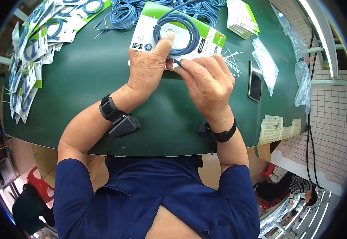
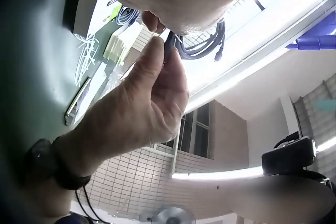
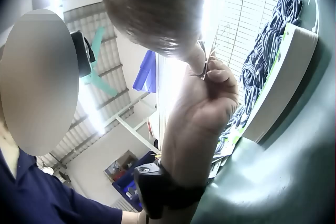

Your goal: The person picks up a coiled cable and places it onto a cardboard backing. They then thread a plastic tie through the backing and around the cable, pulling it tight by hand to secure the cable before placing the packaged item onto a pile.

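A blue-grey USB cable (image 1: 189, 38), wound into a coil, is in my left hand (image 1: 147, 67), whose thumb lies across the ring. In the left wrist view the coil (image 2: 202, 50) hangs clear of any card, one plug pointing down. Thumb and fingertips of my right hand (image 1: 211, 81) pinch a dark end of the cable at the coil's lower side. A thin white tie (image 3: 214, 45) sticks up by the left fingers in the right wrist view. Beneath the coil, in the head view, lies a green-and-white packaging card (image 1: 143, 30) atop a thick stack (image 3: 283, 82).
Many loose coiled cables (image 1: 123, 14) lie at the back. Carded cables (image 1: 32, 51) pile up at the left. Rightward are white ties (image 1: 232, 61), a stack of cards (image 1: 241, 18), a phone (image 1: 255, 81), a plastic bag (image 1: 266, 65) and a paper sheet (image 1: 277, 129).
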A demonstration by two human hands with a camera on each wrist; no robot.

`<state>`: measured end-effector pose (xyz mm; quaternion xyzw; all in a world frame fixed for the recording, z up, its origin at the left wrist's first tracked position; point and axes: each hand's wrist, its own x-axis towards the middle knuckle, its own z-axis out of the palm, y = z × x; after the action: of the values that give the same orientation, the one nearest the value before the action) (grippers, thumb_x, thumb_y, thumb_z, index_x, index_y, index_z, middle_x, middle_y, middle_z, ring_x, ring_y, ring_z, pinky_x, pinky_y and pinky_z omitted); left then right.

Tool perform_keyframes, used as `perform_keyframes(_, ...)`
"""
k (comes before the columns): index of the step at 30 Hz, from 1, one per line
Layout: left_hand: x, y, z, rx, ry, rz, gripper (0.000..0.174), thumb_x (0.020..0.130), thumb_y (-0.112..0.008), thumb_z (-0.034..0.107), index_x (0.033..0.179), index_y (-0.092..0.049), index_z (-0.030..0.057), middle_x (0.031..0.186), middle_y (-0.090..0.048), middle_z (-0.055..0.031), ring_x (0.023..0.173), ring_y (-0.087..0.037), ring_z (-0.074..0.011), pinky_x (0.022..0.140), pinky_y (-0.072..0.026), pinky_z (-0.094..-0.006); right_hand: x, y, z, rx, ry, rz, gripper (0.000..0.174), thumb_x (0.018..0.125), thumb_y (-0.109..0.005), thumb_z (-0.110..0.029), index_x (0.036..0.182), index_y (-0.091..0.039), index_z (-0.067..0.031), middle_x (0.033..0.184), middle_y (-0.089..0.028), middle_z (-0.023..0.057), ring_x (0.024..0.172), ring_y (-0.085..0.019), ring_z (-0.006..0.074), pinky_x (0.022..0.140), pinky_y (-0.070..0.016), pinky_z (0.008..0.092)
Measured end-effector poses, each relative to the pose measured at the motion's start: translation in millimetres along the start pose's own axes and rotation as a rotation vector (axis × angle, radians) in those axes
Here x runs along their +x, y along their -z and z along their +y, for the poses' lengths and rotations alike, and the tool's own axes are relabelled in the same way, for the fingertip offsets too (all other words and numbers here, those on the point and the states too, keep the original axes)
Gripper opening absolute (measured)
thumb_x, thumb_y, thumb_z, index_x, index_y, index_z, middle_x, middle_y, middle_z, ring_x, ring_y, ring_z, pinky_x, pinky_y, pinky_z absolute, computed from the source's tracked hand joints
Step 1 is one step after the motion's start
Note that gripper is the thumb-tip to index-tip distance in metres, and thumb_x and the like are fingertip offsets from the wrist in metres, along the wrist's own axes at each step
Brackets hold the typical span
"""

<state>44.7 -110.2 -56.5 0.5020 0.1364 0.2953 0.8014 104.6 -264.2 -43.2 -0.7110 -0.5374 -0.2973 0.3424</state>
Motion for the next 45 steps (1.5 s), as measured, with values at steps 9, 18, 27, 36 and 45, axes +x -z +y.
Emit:
perform_keyframes(9,-1.4,-2.1,0.6,0.079,-0.055,-0.004,0.02,0.097,-0.075,0.014,0.109,-0.068,0.0,0.085,-0.07,-0.0021,0.059,-0.061,-0.0057,0.047,-0.0503,-0.0221,-3.7,-6.0,6.2,0.113,-0.046,0.042,0.03,0.072,-0.092,0.0,0.097,-0.077,-0.0062,0.084,-0.069,0.0055,0.07,-0.063,0.025,0.063,-0.0519,0.0346)
perform_keyframes(18,-2.0,0.7,-10.8,0.057,0.015,-0.016,0.019,0.097,-0.073,0.011,0.11,-0.067,-0.0016,0.085,-0.071,-0.0035,0.057,-0.063,-0.0064,0.045,-0.0498,-0.0218,-13.3,-10.7,8.7,0.041,-0.082,0.056,0.027,0.072,-0.09,0.003,0.094,-0.077,-0.0056,0.087,-0.067,0.0043,0.074,-0.065,0.0231,0.066,-0.0529,0.0346)
perform_keyframes(27,-4.7,-1.0,-17.0,0.071,-0.103,0.018,0.02,0.098,-0.072,0.011,0.112,-0.068,-0.0032,0.091,-0.072,-0.0045,0.076,-0.067,-0.0089,0.061,-0.0545,-0.0261,-6.4,-14.1,-2.8,-0.013,0.023,0.007,0.024,0.074,-0.09,0.001,0.094,-0.077,-0.0072,0.086,-0.067,0.0048,0.074,-0.064,0.0226,0.063,-0.052,0.0333)
perform_keyframes(36,-5.2,1.9,-15.6,0.158,-0.104,-0.035,0.016,0.099,-0.072,0.011,0.11,-0.07,-0.0012,0.094,-0.073,-0.0015,0.079,-0.065,-0.0075,0.068,-0.0542,-0.0275,-12.6,-19.1,-7.7,0.075,0.036,0.059,0.023,0.077,-0.089,-0.001,0.094,-0.073,-0.0028,0.087,-0.068,0.0071,0.074,-0.066,0.0236,0.061,-0.053,0.0353)
perform_keyframes(45,-7.9,-0.5,-10.9,0.15,-0.153,-0.027,0.015,0.099,-0.072,0.011,0.108,-0.069,-0.0003,0.091,-0.071,-0.0003,0.074,-0.061,-0.0065,0.061,-0.0518,-0.0266,-12.6,-17.3,-0.2,0.135,0.061,0.012,0.027,0.077,-0.087,0.005,0.098,-0.073,-0.0035,0.092,-0.068,0.0088,0.075,-0.068,0.0243,0.062,-0.0546,0.0357)
